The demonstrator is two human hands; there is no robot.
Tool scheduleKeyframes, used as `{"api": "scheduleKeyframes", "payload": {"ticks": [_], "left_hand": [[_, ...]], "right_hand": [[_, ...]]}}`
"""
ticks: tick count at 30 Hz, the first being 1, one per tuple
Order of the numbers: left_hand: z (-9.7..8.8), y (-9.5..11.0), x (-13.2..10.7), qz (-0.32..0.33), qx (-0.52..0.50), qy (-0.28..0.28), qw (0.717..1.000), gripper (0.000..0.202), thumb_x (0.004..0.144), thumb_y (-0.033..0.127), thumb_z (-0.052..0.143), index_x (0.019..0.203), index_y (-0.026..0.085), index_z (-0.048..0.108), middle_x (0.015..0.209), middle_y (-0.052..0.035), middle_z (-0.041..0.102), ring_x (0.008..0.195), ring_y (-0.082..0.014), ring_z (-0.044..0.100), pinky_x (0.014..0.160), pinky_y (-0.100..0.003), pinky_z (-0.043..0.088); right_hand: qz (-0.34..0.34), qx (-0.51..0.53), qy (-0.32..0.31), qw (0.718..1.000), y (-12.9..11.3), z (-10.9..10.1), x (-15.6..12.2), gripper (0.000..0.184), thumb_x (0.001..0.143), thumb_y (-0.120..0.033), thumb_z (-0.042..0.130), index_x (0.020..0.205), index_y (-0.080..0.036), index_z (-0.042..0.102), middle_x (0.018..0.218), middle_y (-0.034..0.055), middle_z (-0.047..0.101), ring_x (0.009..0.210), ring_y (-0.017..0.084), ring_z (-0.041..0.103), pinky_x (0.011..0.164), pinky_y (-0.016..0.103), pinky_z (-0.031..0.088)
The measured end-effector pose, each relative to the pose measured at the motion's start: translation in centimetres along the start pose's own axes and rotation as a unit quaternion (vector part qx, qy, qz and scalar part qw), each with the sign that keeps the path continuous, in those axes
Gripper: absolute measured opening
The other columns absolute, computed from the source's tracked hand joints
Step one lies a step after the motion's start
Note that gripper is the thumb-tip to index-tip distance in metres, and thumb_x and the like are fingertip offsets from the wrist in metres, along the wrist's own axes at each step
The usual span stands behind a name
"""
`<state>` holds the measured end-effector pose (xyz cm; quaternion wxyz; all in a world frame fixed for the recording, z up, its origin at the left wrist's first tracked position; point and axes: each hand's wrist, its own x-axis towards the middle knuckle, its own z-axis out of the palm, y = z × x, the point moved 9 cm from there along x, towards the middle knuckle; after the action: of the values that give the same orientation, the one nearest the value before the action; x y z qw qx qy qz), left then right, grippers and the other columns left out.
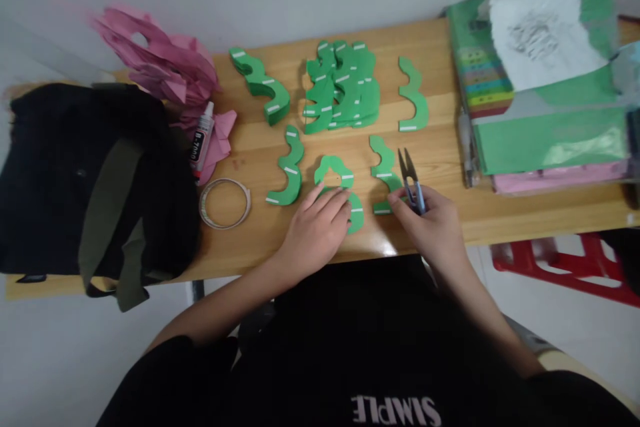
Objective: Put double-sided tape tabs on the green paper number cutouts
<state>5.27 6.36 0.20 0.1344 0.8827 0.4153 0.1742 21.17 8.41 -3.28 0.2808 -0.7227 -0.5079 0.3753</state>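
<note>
Your left hand [317, 227] lies palm down near the front edge of the table [450, 80], its fingers loosely spread and pressing on the green cutout [334, 172] rather than gripping it. That cutout is a flat, wavy, arch-like strip of bright green sheet with short white strips stuck across it; its far loop shows beyond your fingertips, and its near end peeks out to the right of your hand.

Your right hand [430, 227] is closed around the snips [411, 180], a small pair with blue handles, their dark blades parted and pointing away from you. The blades sit just beside a second wavy green piece [384, 170], to the right of the first.

Farther back lies a heap of green pieces [343, 87], with single pieces on both sides of it. To the left are a tape roll [225, 203], a glue tube [201, 140] and pink scraps [160, 60].

At the right end, a clear plastic sleeve [545, 127] holds green sheets, with a packet of pink sheets [555, 179] under it. The black bag [60, 173] at the left end is closed, so you cannot tell what is in it.
</note>
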Motion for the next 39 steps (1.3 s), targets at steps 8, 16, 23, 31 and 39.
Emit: {"api": "scheduleKeyframes", "payload": {"ticks": [8, 16, 23, 31, 39], "left_hand": [[-8.8, -8.0, -7.9, -0.270, 0.174, 0.156, 0.934, 0.011, 0.086, 0.021, 0.052, 0.087, 0.017, 0.063, 0.090, -0.0111, 0.066, 0.087, -0.0274, 0.062, 0.080, -0.046, 0.049], [-7.0, -9.0, -12.8, -0.357, 0.031, -0.060, 0.932, 0.013, 0.085, 0.020, 0.050, 0.080, 0.018, 0.061, 0.080, -0.0052, 0.065, 0.079, -0.0223, 0.062, 0.076, -0.036, 0.047], [-8.4, -0.5, -6.4, -0.201, -0.294, 0.038, 0.934, 0.007, 0.083, 0.026, 0.063, 0.081, 0.020, 0.059, 0.080, 0.0011, 0.067, 0.074, -0.0139, 0.062, 0.071, -0.026, 0.047], [-7.2, 1.6, -2.4, -0.147, -0.452, 0.101, 0.874, 0.024, 0.077, 0.015, 0.068, 0.097, 0.019, 0.055, 0.077, 0.0025, 0.061, 0.073, -0.0112, 0.060, 0.075, -0.027, 0.047], [-5.1, 1.6, -1.1, -0.210, -0.579, 0.030, 0.787, 0.073, 0.068, 0.011, 0.072, 0.131, 0.019, 0.035, 0.064, 0.0095, 0.055, 0.060, -0.0077, 0.055, 0.068, -0.025, 0.047]], "right_hand": [[-0.009, 0.047, 0.034, 0.998, 0.6, -2.6, 0.3, 0.022, 0.075, -0.042, 0.063, 0.072, -0.020, 0.062, 0.051, -0.0039, 0.044, 0.047, 0.012, 0.038, 0.046, 0.027, 0.032], [-0.053, 0.097, 0.024, 0.994, -1.2, -2.2, 0.1, 0.026, 0.073, -0.044, 0.065, 0.072, -0.018, 0.063, 0.051, -0.0049, 0.040, 0.047, 0.010, 0.034, 0.045, 0.025, 0.028], [-0.075, 0.275, -0.218, 0.934, -7.6, 2.4, -2.8, 0.046, 0.075, -0.055, 0.065, 0.097, -0.015, 0.069, 0.051, -0.0081, 0.031, 0.043, 0.006, 0.024, 0.041, 0.023, 0.017], [-0.163, 0.269, -0.186, 0.931, -10.0, 0.3, -3.8, 0.026, 0.077, -0.037, 0.068, 0.094, -0.018, 0.074, 0.057, -0.0047, 0.044, 0.048, 0.007, 0.031, 0.045, 0.024, 0.027], [-0.243, 0.211, -0.168, 0.932, -11.4, -1.0, -3.7, 0.024, 0.079, -0.025, 0.061, 0.099, -0.018, 0.073, 0.061, -0.0030, 0.056, 0.047, 0.007, 0.039, 0.045, 0.023, 0.033]]}}
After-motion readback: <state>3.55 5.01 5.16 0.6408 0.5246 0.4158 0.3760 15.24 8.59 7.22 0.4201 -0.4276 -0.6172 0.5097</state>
